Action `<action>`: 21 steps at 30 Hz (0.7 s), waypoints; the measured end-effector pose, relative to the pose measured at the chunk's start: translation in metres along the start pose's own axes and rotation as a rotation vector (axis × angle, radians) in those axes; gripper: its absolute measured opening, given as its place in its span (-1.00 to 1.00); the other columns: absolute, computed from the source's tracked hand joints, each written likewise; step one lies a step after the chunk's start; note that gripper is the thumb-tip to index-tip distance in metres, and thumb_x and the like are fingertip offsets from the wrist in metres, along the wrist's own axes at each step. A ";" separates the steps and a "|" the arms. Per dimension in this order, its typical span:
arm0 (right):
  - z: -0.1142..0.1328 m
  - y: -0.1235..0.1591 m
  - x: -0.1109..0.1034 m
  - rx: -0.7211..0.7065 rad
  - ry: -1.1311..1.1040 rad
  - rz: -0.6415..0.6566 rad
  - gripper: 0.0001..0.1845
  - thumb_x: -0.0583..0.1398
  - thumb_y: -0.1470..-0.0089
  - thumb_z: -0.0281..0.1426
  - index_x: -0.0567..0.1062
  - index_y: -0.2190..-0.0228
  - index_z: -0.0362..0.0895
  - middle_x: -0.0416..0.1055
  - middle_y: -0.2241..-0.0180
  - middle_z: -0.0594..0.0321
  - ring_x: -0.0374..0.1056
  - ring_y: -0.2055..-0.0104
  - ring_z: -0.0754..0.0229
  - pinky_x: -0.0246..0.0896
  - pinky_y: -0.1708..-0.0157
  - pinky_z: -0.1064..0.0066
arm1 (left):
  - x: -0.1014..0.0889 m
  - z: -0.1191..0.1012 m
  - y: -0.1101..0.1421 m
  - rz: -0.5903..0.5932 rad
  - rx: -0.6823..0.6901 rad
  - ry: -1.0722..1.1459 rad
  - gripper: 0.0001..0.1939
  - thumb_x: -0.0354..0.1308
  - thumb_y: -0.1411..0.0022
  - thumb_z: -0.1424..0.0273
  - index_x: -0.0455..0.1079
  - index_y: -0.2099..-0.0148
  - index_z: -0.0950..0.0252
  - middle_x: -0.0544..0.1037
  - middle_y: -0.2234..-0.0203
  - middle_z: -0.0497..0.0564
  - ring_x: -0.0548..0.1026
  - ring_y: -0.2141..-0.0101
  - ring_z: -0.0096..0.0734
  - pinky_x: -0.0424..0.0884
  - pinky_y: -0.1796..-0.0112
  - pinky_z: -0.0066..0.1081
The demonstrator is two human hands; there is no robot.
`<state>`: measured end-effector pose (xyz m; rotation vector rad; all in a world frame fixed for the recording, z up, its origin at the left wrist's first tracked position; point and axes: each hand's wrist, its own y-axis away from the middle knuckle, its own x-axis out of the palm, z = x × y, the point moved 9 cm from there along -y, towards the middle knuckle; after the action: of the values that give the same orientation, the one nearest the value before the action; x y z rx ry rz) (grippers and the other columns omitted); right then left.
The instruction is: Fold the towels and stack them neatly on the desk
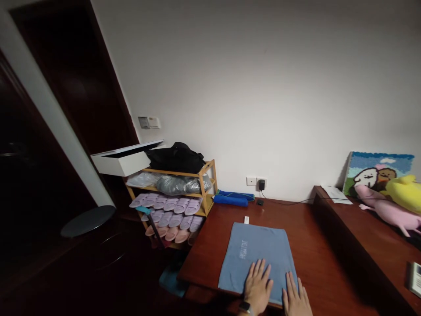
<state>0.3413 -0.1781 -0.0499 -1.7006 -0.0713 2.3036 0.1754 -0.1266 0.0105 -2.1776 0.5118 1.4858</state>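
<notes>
A blue-grey cloth [256, 245] with pale lettering lies spread flat on the reddish-brown wooden table [204, 259], and a white tag pokes out at its far edge. My left hand [258, 285], with a watch on the wrist, rests palm down on the near part of the cloth, fingers stretched out. By the cloth's near right corner, my right hand [296, 296] lies flat too, its fingers extended and partly on the edge. Neither hand grips anything.
Blue rolled items [232, 200] and a plugged-in black charger [261, 184] are at the table's back. Left stands a wooden rack [207, 199] with several slippers, a black bag [177, 158] and a white box [120, 163]. Plush toys [391, 210] sit on the raised ledge at right.
</notes>
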 end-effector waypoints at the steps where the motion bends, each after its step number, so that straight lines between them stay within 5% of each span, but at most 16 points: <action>1: 0.000 0.000 -0.001 0.016 -0.005 -0.013 -0.23 -0.15 -0.26 0.03 0.26 -0.35 -0.01 0.24 -0.35 0.16 -0.02 -0.44 -0.27 0.01 -0.31 -0.22 | -0.009 0.022 0.009 -0.010 -0.051 -0.035 -0.41 -0.31 -0.50 0.09 -0.14 -0.50 -0.09 -0.07 -0.46 -0.20 -0.04 -0.43 -0.25 0.05 -0.42 -0.02; 5: 0.003 0.001 -0.001 0.019 -0.014 -0.011 -0.22 -0.16 -0.27 0.03 0.23 -0.36 -0.02 0.22 -0.36 0.17 -0.03 -0.44 -0.25 -0.01 -0.33 -0.20 | -0.042 0.109 0.049 -0.055 -0.239 -0.181 -0.41 -0.28 -0.52 0.10 -0.06 -0.50 0.06 0.03 -0.45 -0.06 0.05 -0.42 -0.16 0.14 -0.37 0.02; 8: 0.002 0.005 0.002 0.009 0.000 0.015 -0.24 -0.15 -0.27 0.03 0.29 -0.34 -0.02 0.22 -0.36 0.19 -0.04 -0.45 -0.23 -0.02 -0.35 -0.16 | -0.051 0.147 0.072 -0.093 -0.323 -0.235 -0.40 -0.29 -0.52 0.09 -0.02 -0.49 0.13 0.04 -0.45 -0.02 0.09 -0.41 -0.21 0.16 -0.36 -0.09; 14: -0.002 0.003 -0.002 0.053 0.079 0.083 -0.28 -0.19 -0.27 -0.06 0.28 -0.34 0.04 0.13 -0.39 0.28 -0.03 -0.45 -0.17 -0.07 -0.35 -0.20 | -0.046 0.152 0.077 -0.142 -0.308 -0.269 -0.41 -0.27 -0.52 0.11 -0.03 -0.49 0.10 0.08 -0.44 -0.04 0.13 -0.40 -0.21 0.17 -0.35 -0.09; 21: 0.008 -0.068 -0.035 0.115 0.174 0.184 -0.26 -0.24 -0.33 -0.15 0.06 -0.41 -0.15 -0.05 -0.45 0.25 -0.16 -0.49 -0.03 -0.19 -0.42 -0.01 | -0.050 0.148 0.075 -0.104 -0.297 -0.245 -0.38 -0.29 -0.52 0.08 -0.02 -0.50 0.15 0.09 -0.45 -0.02 0.12 -0.40 -0.21 0.14 -0.36 -0.10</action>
<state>0.3566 -0.1205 -0.0016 -1.9100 0.2578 2.2229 0.0039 -0.1037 -0.0019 -2.1525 0.0978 1.8327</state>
